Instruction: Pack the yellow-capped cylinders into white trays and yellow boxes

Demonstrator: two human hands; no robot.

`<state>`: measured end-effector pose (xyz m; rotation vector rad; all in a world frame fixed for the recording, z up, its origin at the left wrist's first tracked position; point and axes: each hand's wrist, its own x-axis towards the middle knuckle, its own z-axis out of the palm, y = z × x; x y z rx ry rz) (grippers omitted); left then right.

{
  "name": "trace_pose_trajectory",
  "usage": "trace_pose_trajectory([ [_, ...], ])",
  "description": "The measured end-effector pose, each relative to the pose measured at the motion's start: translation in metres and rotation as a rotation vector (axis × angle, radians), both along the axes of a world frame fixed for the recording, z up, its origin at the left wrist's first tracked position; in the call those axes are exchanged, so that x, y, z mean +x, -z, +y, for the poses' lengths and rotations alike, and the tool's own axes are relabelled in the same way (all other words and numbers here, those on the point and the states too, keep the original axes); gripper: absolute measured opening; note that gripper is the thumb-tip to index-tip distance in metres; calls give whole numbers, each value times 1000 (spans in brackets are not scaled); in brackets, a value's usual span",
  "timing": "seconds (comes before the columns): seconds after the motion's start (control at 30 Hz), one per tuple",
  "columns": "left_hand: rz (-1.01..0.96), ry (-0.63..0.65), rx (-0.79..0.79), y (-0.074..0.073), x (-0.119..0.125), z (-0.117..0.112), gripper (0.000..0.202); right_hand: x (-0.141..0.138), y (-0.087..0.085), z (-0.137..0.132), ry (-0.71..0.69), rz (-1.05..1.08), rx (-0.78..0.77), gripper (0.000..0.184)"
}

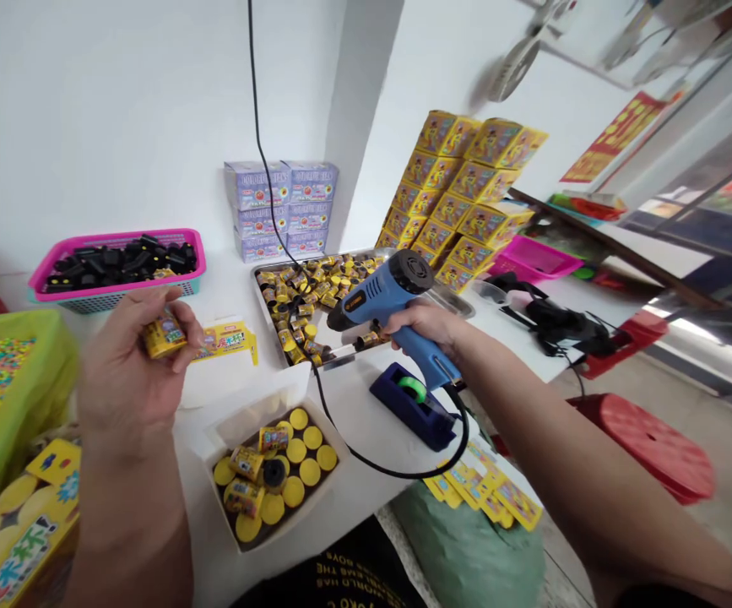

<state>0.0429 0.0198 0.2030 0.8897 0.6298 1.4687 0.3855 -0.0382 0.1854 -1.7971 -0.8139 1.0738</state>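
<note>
A small yellow canister [166,334] with a printed wrapper is held in the fingers of my left hand [141,355], raised over the table on the left. My right hand [425,328] grips a blue heat gun [382,291] by its handle, its dark nozzle pointing left. Beneath the nozzle, a metal tray [353,361] holds many similar canisters. Between my arms sits an open carton [277,532] filled with yellow-capped canisters, several lying on top and one showing its black end.
A black cord [366,463] loops across the table. The tape dispenser [413,409] stands beside the carton. A pink-rimmed basket [36,283] holds black parts. Purple boxes [283,207] and yellow boxes [458,181] are stacked behind. A yellow-green bag [55,363] of colourful beads lies left.
</note>
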Motion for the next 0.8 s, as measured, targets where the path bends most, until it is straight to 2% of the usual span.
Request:
trace_pose_trajectory([
  [0.1, -19, -8, 2, 1, 0, 1, 10, 1, 5, 13, -108, 33, -89, 13],
  [0.13, -25, -15, 8, 2, -1, 2, 8, 1, 7, 20, -111, 31, -70, 12],
  [0.2, -25, -18, 17, 4, -3, 4, 7, 1, 11, 35, -46, -37, 18, 11],
  [0.27, -15, -1, 20, 5, -5, 6, 7, 0, 15, 53, 82, -192, 91, 10],
  [0.37, -24, 5, 31, 6, -9, 7, 8, 1, 19, 77, 193, -367, 86, 10],
  [0.53, -28, -27, 16, 6, -10, 8, 8, 9, 22, 100, 149, -249, 109, 13],
  [0.8, -11, -25, 10, 7, -6, 9, 9, 14, 26, 111, 153, -309, 158, 13],
])
